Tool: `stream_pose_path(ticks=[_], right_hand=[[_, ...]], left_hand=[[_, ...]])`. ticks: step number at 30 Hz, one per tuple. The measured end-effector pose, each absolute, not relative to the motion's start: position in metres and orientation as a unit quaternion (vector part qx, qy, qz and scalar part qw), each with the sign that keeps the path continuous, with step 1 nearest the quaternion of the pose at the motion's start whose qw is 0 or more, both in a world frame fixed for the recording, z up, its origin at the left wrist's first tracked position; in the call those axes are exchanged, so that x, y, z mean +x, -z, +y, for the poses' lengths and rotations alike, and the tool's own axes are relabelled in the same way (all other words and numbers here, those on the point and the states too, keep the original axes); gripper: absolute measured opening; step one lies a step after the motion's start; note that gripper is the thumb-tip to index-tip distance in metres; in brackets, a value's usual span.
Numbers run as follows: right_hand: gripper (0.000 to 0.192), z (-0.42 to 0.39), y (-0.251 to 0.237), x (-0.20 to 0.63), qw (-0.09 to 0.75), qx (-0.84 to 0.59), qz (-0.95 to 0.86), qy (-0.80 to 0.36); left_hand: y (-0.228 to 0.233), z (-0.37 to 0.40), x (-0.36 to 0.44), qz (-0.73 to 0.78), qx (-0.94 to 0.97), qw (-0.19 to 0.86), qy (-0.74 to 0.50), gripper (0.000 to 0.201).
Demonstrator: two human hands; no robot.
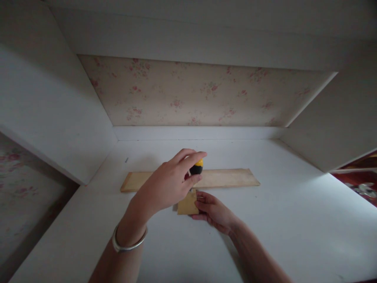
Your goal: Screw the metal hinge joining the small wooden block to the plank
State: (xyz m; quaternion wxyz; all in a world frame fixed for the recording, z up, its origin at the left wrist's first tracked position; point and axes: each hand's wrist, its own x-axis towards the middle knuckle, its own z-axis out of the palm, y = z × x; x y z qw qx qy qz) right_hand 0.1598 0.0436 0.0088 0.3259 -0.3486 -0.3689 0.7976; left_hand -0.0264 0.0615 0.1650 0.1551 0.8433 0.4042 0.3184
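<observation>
A small tan block (187, 204) of wood or card lies flat on the white shelf (265, 220), near the middle of the view and just in front of a long, pale wooden board (229, 177). The board lies crosswise, left to right, and the block touches or nearly touches its near edge; the exact join is hidden by the hands.

The right hand (213, 210) rests at the block's right edge, its fingers curled against that side and pressing it down on the shelf. It grips the block from the side rather than lifting it.

Directly above the block stands a tool with a black and yellow handle (196, 167), likely a screwdriver, held upright. Only the rounded top of the handle shows clearly; the shaft below is mostly covered, and where its tip meets the block cannot be seen. The left hand (167, 182) is wrapped around this handle from the left, fingers closed over it, index finger stretched across the top. A silver bangle (129, 241) sits on the left wrist.

The shelf sits inside a white cabinet, with white side walls (44, 106) at left and right. The back panel (200, 94) carries a faded pattern of small pink flowers.
</observation>
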Motion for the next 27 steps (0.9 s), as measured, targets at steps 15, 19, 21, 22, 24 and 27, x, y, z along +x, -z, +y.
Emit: stream_pose_path(ticks=[15, 19, 21, 22, 24, 27], right_hand=[[0.036, 0.0438, -0.0073, 0.1596, 0.326, -0.343, -0.376, -0.797], [0.035, 0.044, -0.0071, 0.16, 0.325, -0.349, -0.376, -0.794], [0.034, 0.0442, -0.0068, 0.1602, 0.327, -0.347, -0.378, -0.794], [0.035, 0.0443, -0.0067, 0.1601, 0.327, -0.347, -0.378, -0.794], [0.035, 0.0444, -0.0065, 0.1597, 0.326, -0.35, -0.375, -0.794], [0.036, 0.0442, -0.0068, 0.159, 0.325, -0.352, -0.37, -0.796]], left_hand=[[-0.1607, 0.0665, -0.0243, 0.395, 0.836, 0.16, -0.344, 0.045], [-0.1629, 0.0652, -0.0265, 0.364, 0.855, 0.172, -0.326, 0.046], [-0.1629, 0.0651, -0.0285, 0.372, 0.853, 0.173, -0.323, 0.044], [-0.1624, 0.0653, -0.029, 0.38, 0.849, 0.171, -0.324, 0.043], [-0.1607, 0.0663, -0.0285, 0.405, 0.838, 0.153, -0.333, 0.039], [-0.1591, 0.0676, -0.0248, 0.429, 0.823, 0.118, -0.353, 0.04]])
